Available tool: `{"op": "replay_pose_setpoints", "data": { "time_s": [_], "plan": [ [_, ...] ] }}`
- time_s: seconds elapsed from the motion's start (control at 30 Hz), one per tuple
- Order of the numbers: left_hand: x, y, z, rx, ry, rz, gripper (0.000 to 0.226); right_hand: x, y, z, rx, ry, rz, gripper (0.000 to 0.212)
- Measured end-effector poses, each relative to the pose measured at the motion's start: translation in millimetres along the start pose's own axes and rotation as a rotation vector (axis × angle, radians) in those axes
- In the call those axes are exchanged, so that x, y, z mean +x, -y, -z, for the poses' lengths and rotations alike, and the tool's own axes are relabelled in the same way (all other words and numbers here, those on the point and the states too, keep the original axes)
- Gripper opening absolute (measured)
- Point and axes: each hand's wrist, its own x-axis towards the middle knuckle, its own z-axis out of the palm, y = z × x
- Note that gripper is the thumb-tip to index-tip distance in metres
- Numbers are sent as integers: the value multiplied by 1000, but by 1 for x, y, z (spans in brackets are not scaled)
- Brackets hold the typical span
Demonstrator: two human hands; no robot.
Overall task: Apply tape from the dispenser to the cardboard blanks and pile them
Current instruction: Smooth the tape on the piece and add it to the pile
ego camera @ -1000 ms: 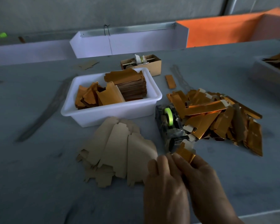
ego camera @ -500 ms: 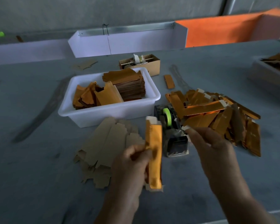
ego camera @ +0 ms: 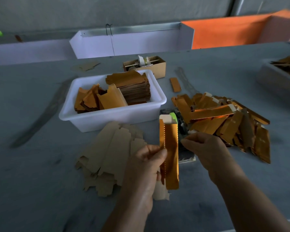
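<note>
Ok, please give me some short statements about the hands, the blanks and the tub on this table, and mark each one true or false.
1. The left hand holds a gold blank upright. True.
2. The right hand grips the same blank. False: it is beside the blank, fingers pinched, near the tape dispenser.
3. The white tub holds gold blanks. True.
4. The pile of gold blanks lies left of the tub. False: it lies right of it.
5. Plain brown blanks lie on the table in front of the tub. True.
</note>
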Motion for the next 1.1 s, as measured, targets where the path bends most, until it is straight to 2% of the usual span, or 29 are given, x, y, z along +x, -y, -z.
{"op": "replay_pose_setpoints", "data": {
  "time_s": [0.1,0.23,0.3,0.37,0.5,0.6,0.7,0.9,1.1],
  "plan": [
    [3,-1,-13,1,55,15,16,-1,0,-4,36,-10,-36,14],
    [8,0,-21,-10,77,56,10,-6,2,-1,434,92,-166,11],
    [10,0,-20,-6,82,59,10,-8,2,4,518,109,-175,15],
    [11,0,-20,17,82,52,8,-11,-2,5,455,73,-150,14],
    [13,1,-19,86,84,22,8,-16,-12,-3,43,-149,4,10],
    [14,0,-18,108,113,-12,9,-19,-15,-8,-114,-223,96,12],
    [15,-2,-20,164,143,-58,9,-21,-22,-12,-195,-278,173,17],
    [24,-6,-20,241,163,-24,6,-26,-23,-17,-195,-295,196,16],
    [22,-7,-25,301,94,-61,6,-30,-24,-20,-257,-325,233,9]
  ]
}}
